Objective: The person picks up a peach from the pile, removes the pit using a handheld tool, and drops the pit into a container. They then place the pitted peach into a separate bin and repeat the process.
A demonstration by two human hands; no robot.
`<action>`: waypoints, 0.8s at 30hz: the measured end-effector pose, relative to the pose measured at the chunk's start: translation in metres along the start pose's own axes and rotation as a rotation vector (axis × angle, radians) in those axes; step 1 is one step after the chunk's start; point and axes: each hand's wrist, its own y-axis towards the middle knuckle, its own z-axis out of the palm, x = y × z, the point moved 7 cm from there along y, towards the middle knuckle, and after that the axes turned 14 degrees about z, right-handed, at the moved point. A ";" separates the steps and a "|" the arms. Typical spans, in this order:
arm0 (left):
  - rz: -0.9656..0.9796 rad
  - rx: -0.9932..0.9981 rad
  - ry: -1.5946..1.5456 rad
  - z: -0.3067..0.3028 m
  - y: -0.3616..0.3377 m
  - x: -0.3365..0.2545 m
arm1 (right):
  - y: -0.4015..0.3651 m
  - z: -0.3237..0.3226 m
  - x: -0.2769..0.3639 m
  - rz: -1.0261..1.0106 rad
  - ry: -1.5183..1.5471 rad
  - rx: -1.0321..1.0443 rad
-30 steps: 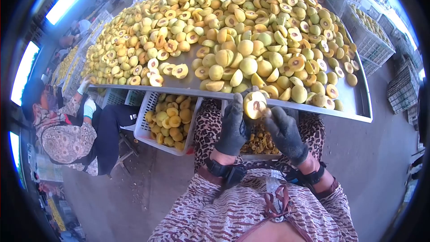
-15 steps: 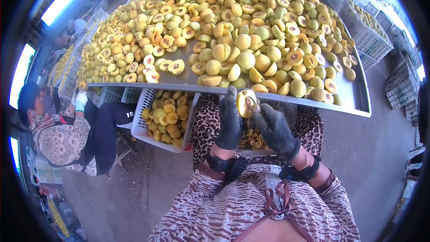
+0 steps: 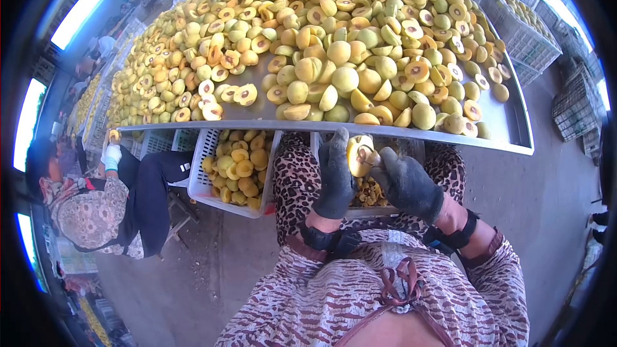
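My left hand (image 3: 337,177), in a dark glove, is closed around a halved yellow peach (image 3: 360,155), its cut face turned toward my right hand. My right hand (image 3: 408,183), also gloved, is closed with its fingertips at the cut face. A small thing shows between those fingertips, too hidden to name. Both hands are just in front of the metal table's near edge (image 3: 385,137). Under them, a container holds brown and yellow pit pieces (image 3: 367,194). Many halved peaches (image 3: 308,69) are heaped on the table, some with pits showing.
A white basket (image 3: 225,204) of yellow peach halves stands below the table, left of my legs. Further left sits another person (image 3: 96,209) with a gloved hand at the table's corner. Stacked crates (image 3: 524,32) stand at the right.
My right hand has shifted slightly right and down, its fingertips still at the peach half. The left hand keeps its hold, with the cut face turned more to the right. The view has shifted slightly.
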 end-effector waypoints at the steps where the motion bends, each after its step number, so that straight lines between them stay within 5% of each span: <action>1: 0.058 -0.049 0.062 0.002 -0.002 -0.001 | -0.003 -0.003 0.002 -0.030 -0.015 -0.028; 7: 0.242 -0.043 0.189 0.014 -0.001 -0.009 | -0.005 -0.008 0.000 0.003 0.139 -0.058; 11: 0.238 -0.087 0.133 0.020 -0.004 -0.010 | 0.001 -0.010 -0.002 0.040 0.204 0.046; 16: 0.142 -0.199 -0.086 0.018 -0.001 0.005 | 0.002 -0.020 0.006 -0.066 0.000 -0.079; 21: 0.141 -0.098 0.064 0.022 -0.005 -0.009 | 0.001 -0.023 0.011 -0.096 0.176 -0.016; 24: 0.166 -0.025 0.178 0.035 -0.010 -0.022 | -0.009 -0.024 0.004 -0.080 -0.120 -0.037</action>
